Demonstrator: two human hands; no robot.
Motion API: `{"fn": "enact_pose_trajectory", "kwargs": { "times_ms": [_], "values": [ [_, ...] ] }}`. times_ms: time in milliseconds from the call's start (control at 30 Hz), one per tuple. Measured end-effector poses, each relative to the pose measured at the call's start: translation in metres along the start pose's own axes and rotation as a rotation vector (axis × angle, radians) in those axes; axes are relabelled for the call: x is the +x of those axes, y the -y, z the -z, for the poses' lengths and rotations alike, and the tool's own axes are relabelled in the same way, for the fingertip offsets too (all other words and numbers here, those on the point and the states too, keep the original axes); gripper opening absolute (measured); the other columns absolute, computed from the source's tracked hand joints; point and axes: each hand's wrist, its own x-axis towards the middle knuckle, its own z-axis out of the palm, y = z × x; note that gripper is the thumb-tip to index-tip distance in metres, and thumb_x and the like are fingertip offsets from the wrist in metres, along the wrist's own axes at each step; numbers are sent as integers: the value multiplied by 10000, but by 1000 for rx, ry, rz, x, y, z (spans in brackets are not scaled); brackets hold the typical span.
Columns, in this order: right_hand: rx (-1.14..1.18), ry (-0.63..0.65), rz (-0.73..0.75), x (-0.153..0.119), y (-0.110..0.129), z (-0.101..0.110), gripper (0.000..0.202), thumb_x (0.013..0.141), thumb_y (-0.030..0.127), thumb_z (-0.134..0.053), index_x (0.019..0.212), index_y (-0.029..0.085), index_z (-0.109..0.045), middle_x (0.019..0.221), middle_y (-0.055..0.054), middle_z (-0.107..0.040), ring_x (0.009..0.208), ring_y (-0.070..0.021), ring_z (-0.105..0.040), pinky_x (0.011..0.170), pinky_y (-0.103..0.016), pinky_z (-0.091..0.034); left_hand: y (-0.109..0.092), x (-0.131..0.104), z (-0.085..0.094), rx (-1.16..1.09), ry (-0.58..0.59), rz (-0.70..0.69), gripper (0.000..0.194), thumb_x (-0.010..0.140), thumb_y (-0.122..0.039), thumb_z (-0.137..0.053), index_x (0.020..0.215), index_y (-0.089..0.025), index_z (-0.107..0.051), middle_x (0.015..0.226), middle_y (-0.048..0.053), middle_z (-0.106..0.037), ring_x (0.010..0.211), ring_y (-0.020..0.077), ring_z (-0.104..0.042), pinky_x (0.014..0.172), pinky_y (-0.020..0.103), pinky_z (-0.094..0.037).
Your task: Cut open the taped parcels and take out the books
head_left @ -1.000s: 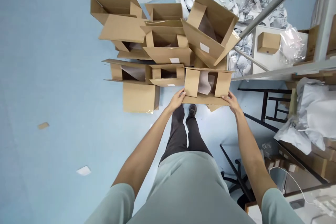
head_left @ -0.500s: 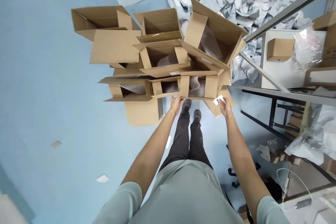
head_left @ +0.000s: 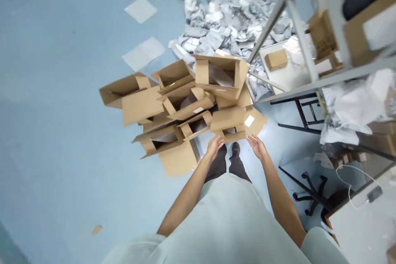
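Note:
An open cardboard box (head_left: 227, 119) stands before my feet, with a white label (head_left: 249, 121) on the flap (head_left: 256, 123) spread at its right. My left hand (head_left: 215, 147) is at the near left corner of this box, its fingers bent against the cardboard. At the near right corner is my right hand (head_left: 256, 146), fingers stretched out and slightly apart, their tips close to the box edge. Some white lining shows inside the box. To its left sits a narrower open box (head_left: 196, 127).
More open boxes (head_left: 142, 105) crowd the floor to the left and beyond. A heap of crumpled grey-white packaging (head_left: 222, 12) lies behind them. A metal frame (head_left: 278, 12) and black table legs (head_left: 301, 111) stand to the right, with a wheeled chair base (head_left: 309, 194) nearer me.
My view has turned and shifted. The box between my hands now shows a flap across its far side and its labelled right flap spread out. My right hand has come away from the white label.

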Motion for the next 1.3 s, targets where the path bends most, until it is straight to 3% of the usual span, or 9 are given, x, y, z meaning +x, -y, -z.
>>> {"fn": "enact_pose_trajectory", "kwargs": {
  "times_ms": [100,233,333,433,567,700,967,1100,1300],
  "values": [
    [104,8,56,-60,2,26,371,868,540,-893,1101,281,-763,1179,-116,-882,1276,-322,-844,1257,-570,-616,8,-45,-24,143,155,-35,101,1002,-191,-772,1096,-179,-736,1340,171,-832,1112,239,-855,1169,422,-640],
    [279,-18,137,-127,-6,78,375,877,513,-911,1139,267,-801,1201,-111,-888,1244,-308,-853,1253,-526,-617,29,-93,-53,355,300,-62,104,1013,-219,-748,1109,-179,-761,1454,213,-811,1205,283,-847,1218,469,-610],
    [369,-9,192,-166,-23,127,390,881,515,-928,1162,265,-825,1216,-98,-892,1186,-291,-860,1242,-502,-618,60,-118,-75,482,343,-90,131,1017,-240,-729,1130,-180,-756,1499,234,-788,1309,301,-820,1266,490,-575],
    [377,62,251,-199,-49,178,442,865,537,-955,1196,265,-844,1234,-92,-893,1141,-285,-861,1230,-506,-613,105,-139,-94,566,344,-133,150,997,-281,-756,1105,-177,-745,1489,263,-782,1396,321,-783,1305,515,-543],
    [376,93,321,-243,-91,246,481,833,566,-981,1195,275,-858,1239,-87,-891,1124,-285,-852,1198,-511,-615,176,-177,-110,632,356,-202,211,981,-330,-791,1121,-176,-755,1512,266,-768,1464,335,-746,1320,498,-530],
    [406,50,380,-285,-129,320,520,830,620,-980,1192,264,-868,1237,-104,-883,1112,-296,-840,1174,-525,-613,247,-224,-131,732,454,-239,260,1004,-308,-740,1218,-162,-763,1552,239,-758,1409,309,-779,1300,470,-553],
    [593,-313,528,-370,-188,455,709,781,801,-942,1222,253,-850,1273,-133,-877,1116,-299,-834,1159,-550,-616,389,-320,-216,1064,802,-217,324,951,-319,-763,1234,-163,-790,1435,199,-826,1264,289,-823,1276,495,-561],
    [746,-537,602,-407,-210,512,679,822,800,-917,1227,258,-860,1273,-139,-881,1127,-308,-843,1143,-546,-630,481,-357,-252,1227,1039,-141,483,902,-487,-864,1272,-183,-805,1403,183,-839,1237,305,-826,1224,502,-587],
    [916,-801,642,-439,-242,620,674,781,784,-950,1190,255,-865,1229,-130,-886,1068,-308,-854,1061,-514,-676,645,-398,-299,1496,1196,42,648,717,-627,-1009,1183,-206,-849,1338,166,-862,1215,311,-823,1127,447,-617]
  ]
}}
